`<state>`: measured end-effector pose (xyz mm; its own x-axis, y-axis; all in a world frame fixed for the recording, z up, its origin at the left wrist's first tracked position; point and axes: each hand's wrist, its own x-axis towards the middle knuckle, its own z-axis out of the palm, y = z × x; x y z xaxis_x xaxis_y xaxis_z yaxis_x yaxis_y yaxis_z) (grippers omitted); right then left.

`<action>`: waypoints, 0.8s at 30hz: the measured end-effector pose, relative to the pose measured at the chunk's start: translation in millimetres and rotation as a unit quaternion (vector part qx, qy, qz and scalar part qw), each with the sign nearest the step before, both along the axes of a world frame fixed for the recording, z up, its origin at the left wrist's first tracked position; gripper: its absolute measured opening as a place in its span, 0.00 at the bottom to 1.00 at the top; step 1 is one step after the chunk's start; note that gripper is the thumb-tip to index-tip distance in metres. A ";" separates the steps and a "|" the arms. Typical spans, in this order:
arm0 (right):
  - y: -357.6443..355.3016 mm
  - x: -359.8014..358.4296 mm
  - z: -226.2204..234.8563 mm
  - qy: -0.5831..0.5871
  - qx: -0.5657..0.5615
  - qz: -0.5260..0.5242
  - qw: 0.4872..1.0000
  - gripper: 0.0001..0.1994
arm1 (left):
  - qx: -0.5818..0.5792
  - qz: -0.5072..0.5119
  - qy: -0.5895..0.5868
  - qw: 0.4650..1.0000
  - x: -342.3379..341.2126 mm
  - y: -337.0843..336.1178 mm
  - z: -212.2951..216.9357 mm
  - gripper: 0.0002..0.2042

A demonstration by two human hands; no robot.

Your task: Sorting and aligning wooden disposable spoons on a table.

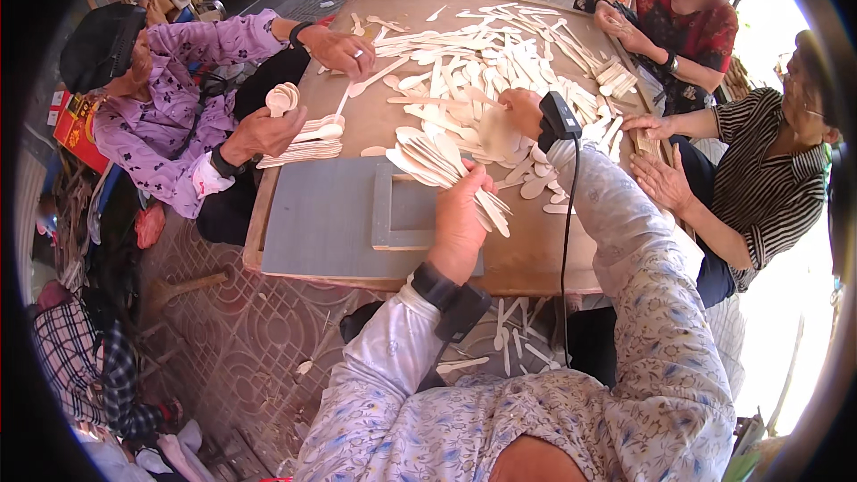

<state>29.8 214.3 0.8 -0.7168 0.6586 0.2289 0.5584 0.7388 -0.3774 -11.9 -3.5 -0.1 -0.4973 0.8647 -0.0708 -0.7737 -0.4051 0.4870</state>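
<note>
My left hand point(461, 214) is closed around a fanned bunch of pale wooden spoons point(437, 159), held over the wooden table point(527, 254). My right hand point(520, 110) reaches forward into the big loose heap of wooden spoons point(500, 54) that covers the far half of the table, its fingers resting on the spoons there. A black band with a cable point(558, 118) sits on my right wrist, another black band on my left wrist.
A grey board with a raised frame point(335, 219) lies on the table's near left. A person in purple point(170, 98) on the left holds spoons above a stacked bundle point(308, 145). Persons in red point(683, 18) and stripes point(768, 178) sit on the right. Spoons litter the patterned floor point(513, 348).
</note>
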 end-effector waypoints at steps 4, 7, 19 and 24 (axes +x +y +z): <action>-37.8 17.9 22.7 0.175 -0.127 0.042 0.975 0.13 | -0.069 0.047 0.005 0.997 2.0 -3.1 4.7 0.08; -95.3 39.3 25.8 0.254 -0.363 0.100 0.891 0.10 | -0.086 0.037 0.006 0.996 -1.2 0.1 -4.5 0.08; -35.9 58.6 14.9 0.080 0.061 -0.008 0.995 0.08 | -0.075 0.032 -0.014 0.997 -0.2 3.6 3.9 0.08; -7.7 57.4 2.0 -0.086 0.128 -0.032 0.988 0.06 | -0.036 -0.007 -0.049 0.998 -2.4 2.3 1.1 0.08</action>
<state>87.2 206.7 2.8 -0.7188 0.6394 0.2731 0.6459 0.7594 -0.0780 -14.4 -1.2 1.0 -0.4727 0.8623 -0.1814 -0.8246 -0.3602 0.4363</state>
